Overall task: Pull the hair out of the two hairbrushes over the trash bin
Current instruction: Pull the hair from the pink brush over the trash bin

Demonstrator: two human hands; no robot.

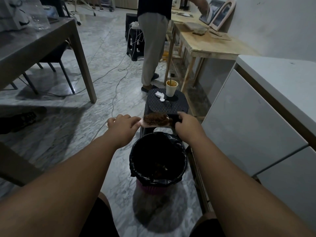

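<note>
Just beyond the trash bin (158,158), the left hand (124,124) gripped a pink hairbrush (156,121) still matted with hair (157,117), which the right hand (185,123) pinched; the second brush went unseen.

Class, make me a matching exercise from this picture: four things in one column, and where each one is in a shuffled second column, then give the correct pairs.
Things
1. hairbrush
2. paper cup
3. trash bin
4. arched frame

Places
A. on the wooden table by the wall
B. on the floor, below the hands
C. held between the left hand and the right hand
D. standing on the black stool

Pairs: 1-C, 2-D, 3-B, 4-A
</note>
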